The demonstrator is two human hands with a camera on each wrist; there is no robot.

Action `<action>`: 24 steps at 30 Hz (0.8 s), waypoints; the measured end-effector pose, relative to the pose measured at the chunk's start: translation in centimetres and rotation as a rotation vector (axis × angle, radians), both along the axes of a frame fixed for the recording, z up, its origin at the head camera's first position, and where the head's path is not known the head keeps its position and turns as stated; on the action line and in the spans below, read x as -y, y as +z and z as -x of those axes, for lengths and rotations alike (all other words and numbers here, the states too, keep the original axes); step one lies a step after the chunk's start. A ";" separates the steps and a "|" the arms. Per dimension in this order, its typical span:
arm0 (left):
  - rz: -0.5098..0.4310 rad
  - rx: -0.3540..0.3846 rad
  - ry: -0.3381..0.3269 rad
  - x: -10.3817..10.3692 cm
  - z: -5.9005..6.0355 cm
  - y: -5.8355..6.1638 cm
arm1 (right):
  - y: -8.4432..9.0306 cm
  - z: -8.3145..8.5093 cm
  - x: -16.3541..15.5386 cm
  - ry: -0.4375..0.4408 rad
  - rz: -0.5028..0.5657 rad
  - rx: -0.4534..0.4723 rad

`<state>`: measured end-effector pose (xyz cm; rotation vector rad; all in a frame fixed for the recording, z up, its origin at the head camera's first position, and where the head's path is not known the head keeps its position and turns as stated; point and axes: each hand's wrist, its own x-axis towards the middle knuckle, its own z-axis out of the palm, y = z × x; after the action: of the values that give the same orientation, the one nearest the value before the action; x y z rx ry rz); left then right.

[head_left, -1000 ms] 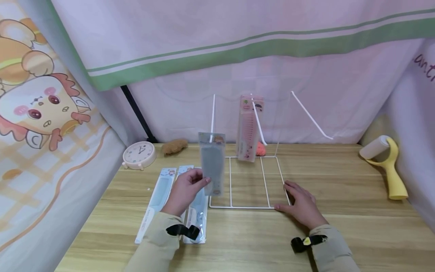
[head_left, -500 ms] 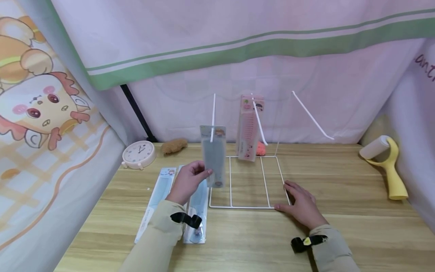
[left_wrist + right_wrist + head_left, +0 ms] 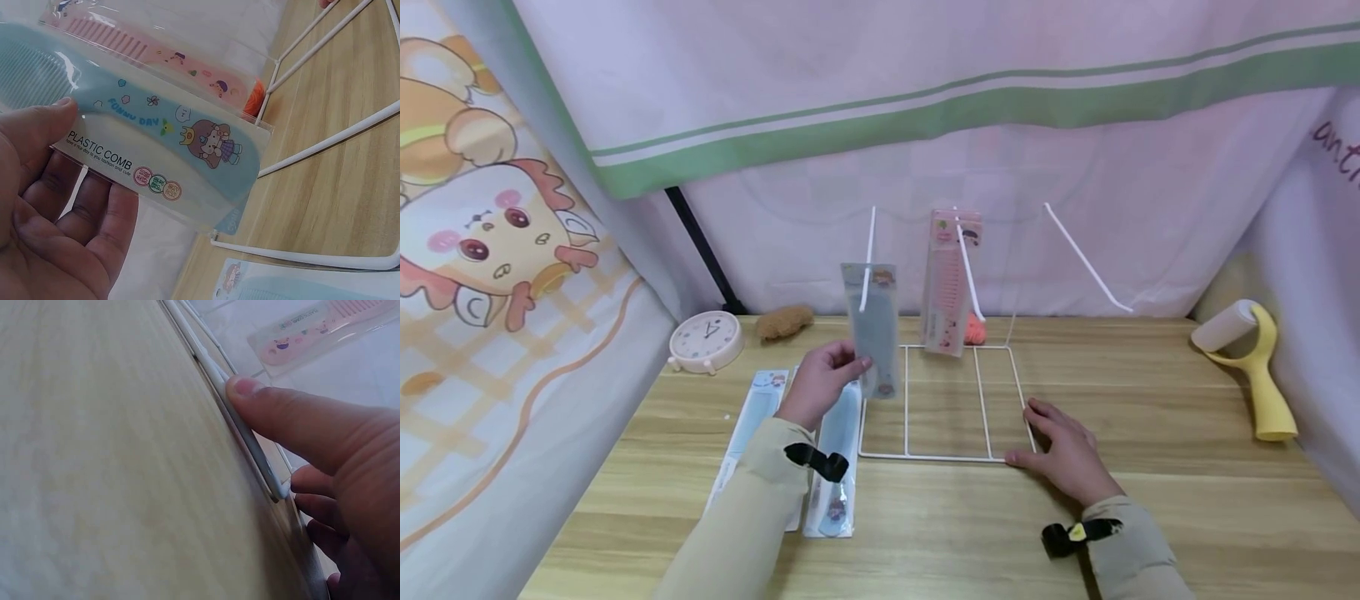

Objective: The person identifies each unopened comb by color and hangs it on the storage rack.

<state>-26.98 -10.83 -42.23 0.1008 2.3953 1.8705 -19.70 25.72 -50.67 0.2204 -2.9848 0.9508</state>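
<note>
A person's left hand (image 3: 820, 385) pinches a packaged blue comb (image 3: 872, 329) upright, raised against the left prong of a white wire rack (image 3: 942, 400) on a wooden table (image 3: 1150, 500). The right hand (image 3: 1063, 454) lies flat, fingers straight, pressing the rack's front right corner. A pink comb (image 3: 947, 279) hangs on the middle prong.

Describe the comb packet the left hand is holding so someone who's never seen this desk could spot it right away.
Start at the white wire rack in the middle of the wooden desk. At its left upright, the left hand pinches a blue comb packet upright in the air. Unlike the pink comb packet hanging on the rack and the two blue packets lying flat on the desk, it is raised off the desk.
</note>
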 end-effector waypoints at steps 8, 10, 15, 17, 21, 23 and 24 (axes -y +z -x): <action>-0.039 0.022 -0.009 -0.2 1.0 0.1 | 0.0 0.0 0.0 -0.002 -0.002 0.005; -0.046 0.023 -0.007 -0.3 1.3 0.2 | 0.1 -0.1 0.0 0.001 -0.002 -0.002; -0.049 0.014 0.009 -0.4 2.2 0.1 | -0.1 0.0 0.0 0.008 -0.010 -0.024; -0.041 0.021 0.017 -0.4 2.6 0.1 | -0.2 0.0 0.0 0.009 -0.007 -0.027; -0.040 0.026 0.009 -0.4 3.3 0.1 | -0.3 0.0 -0.1 0.005 0.002 -0.016; -0.045 0.026 0.000 -0.4 3.7 0.1 | -0.3 0.0 -0.1 0.003 0.001 -0.013; -0.044 0.021 -0.006 -0.4 3.9 0.2 | -0.3 0.0 -0.1 0.003 0.001 -0.014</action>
<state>-30.86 -10.41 -42.03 0.0907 2.3379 1.9123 -19.70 25.87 -50.95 0.2302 -2.9720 0.9461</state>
